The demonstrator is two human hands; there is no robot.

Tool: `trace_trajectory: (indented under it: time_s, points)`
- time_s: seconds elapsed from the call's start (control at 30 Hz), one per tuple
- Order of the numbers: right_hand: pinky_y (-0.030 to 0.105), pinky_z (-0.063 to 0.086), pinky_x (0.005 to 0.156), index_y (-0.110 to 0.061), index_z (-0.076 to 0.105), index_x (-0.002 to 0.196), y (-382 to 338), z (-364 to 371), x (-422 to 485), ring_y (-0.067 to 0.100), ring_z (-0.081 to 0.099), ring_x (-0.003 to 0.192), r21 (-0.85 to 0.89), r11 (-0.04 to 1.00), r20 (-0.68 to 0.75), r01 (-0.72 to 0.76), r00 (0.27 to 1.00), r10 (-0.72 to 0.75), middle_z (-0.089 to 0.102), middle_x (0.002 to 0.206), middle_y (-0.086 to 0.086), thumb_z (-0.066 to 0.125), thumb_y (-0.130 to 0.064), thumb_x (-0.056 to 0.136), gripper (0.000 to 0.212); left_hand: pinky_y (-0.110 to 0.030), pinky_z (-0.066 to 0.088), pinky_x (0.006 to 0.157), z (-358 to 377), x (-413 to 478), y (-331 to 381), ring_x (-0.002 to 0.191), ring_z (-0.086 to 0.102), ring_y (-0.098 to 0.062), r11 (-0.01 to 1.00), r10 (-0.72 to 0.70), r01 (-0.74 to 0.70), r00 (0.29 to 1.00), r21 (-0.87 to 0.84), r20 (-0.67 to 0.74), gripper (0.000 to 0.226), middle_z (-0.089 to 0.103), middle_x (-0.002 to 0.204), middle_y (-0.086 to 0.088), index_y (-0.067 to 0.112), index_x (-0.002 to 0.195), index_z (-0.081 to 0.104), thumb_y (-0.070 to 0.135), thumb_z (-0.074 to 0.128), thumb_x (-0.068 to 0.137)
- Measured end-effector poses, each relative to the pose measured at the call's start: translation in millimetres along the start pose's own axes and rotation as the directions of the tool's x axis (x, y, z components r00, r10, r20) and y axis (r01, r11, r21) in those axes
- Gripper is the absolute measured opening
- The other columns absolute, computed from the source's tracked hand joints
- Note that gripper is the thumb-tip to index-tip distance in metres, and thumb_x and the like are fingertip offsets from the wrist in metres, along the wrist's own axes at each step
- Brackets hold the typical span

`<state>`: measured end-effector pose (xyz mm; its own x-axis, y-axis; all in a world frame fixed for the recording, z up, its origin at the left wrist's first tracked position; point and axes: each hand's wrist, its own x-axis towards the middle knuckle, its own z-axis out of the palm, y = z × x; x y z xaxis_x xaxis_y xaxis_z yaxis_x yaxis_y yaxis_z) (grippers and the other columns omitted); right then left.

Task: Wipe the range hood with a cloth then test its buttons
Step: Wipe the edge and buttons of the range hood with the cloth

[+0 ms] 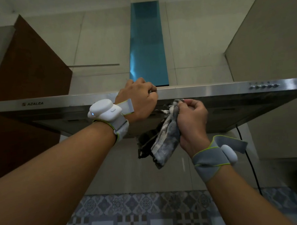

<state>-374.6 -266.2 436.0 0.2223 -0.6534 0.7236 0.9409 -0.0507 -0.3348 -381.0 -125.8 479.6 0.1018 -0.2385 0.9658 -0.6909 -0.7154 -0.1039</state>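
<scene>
The right hand [191,119] had a grey-and-white patterned cloth [165,137] bunched in its curled fingers. The fabric's top end was pinched at the fingertips, and the rest hung down and to the left of the palm, dark and frayed at its lower edge. Just above that grip ran the stainless front panel of the range hood [204,90]; whether the cloth touched the underside could not be told. Up and to the left of the cloth, the left hand [139,97] was closed on the hood's front edge — fingers curled over the top lip. The row of buttons [264,86] sat well to the right of both hands, at the panel's far end. Behind the left hand rose the blue-filmed chimney [147,45].
</scene>
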Motion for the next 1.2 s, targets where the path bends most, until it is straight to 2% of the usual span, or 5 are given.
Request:
trace_trajectory:
  time_s: [0.23, 0.43, 0.77, 0.9, 1.2]
  points:
    - [0.041, 0.057, 0.076, -0.019, 0.057, 0.084, 8.2, 4.7, -0.7, 0.019, 0.065, 0.072, -0.025, 0.996, 0.043, -0.081, 0.996, 0.082, 0.069, 0.08, 0.008, 0.064, -0.008, 0.086, 0.013, -0.036, 0.037, 0.092, 0.4, -1.3, 2.9, 0.113, 0.042, -0.024, 1.0, -0.003, 0.003, 1.0, -0.011, 0.004, 0.032, 0.055, 0.118, -0.002, 0.027, 0.114, 0.064, 0.026, 0.039, 0.093]
    - [0.027, 0.055, 0.066, -0.018, 0.056, 0.085, -0.8, -7.3, 4.2, 0.014, 0.063, 0.068, -0.005, 1.0, -0.012, 0.025, 1.0, -0.025, 0.066, 0.075, 0.002, 0.062, -0.007, 0.089, 0.014, -0.034, 0.036, 0.089, 2.5, -0.2, 5.7, 0.112, 0.042, -0.024, 1.0, -0.017, 0.017, 1.0, -0.01, -0.01, 0.033, 0.055, 0.117, 0.0, 0.028, 0.112, 0.065, 0.027, 0.038, 0.093]
    - [0.039, 0.056, 0.076, -0.02, 0.055, 0.084, 3.5, -13.5, 11.8, 0.021, 0.065, 0.074, 0.003, 0.999, -0.034, -0.054, 0.998, 0.054, 0.068, 0.079, 0.009, 0.065, -0.007, 0.087, 0.016, -0.035, 0.035, 0.09, -0.7, 0.3, 2.6, 0.112, 0.042, -0.025, 1.0, 0.003, -0.003, 1.0, 0.009, 0.031, 0.033, 0.054, 0.118, -0.003, 0.027, 0.114, 0.063, 0.028, 0.038, 0.094]
    - [0.027, 0.053, 0.067, -0.017, 0.056, 0.086, -3.6, -18.7, 11.0, 0.012, 0.061, 0.066, 0.001, 0.999, -0.034, 0.051, 0.998, -0.051, 0.064, 0.075, 0.001, 0.062, -0.007, 0.09, 0.013, -0.038, 0.038, 0.096, 4.0, 3.2, 15.8, 0.114, 0.042, -0.026, 1.0, -0.003, 0.002, 0.999, 0.028, 0.039, 0.05, 0.054, 0.122, -0.001, 0.03, 0.117, 0.063, 0.039, 0.028, 0.083]
    - [0.034, 0.056, 0.072, -0.017, 0.056, 0.087, -2.1, -32.2, 22.6, 0.017, 0.064, 0.072, -0.002, 1.0, -0.015, -0.018, 1.0, 0.018, 0.068, 0.078, 0.005, 0.065, -0.008, 0.089, 0.013, -0.037, 0.038, 0.097, 23.4, 10.7, 38.5, 0.113, 0.042, -0.024, 0.997, 0.076, -0.076, 0.997, -0.004, 0.029, 0.064, 0.054, 0.128, 0.0, 0.027, 0.132, 0.057, 0.038, 0.024, 0.078]
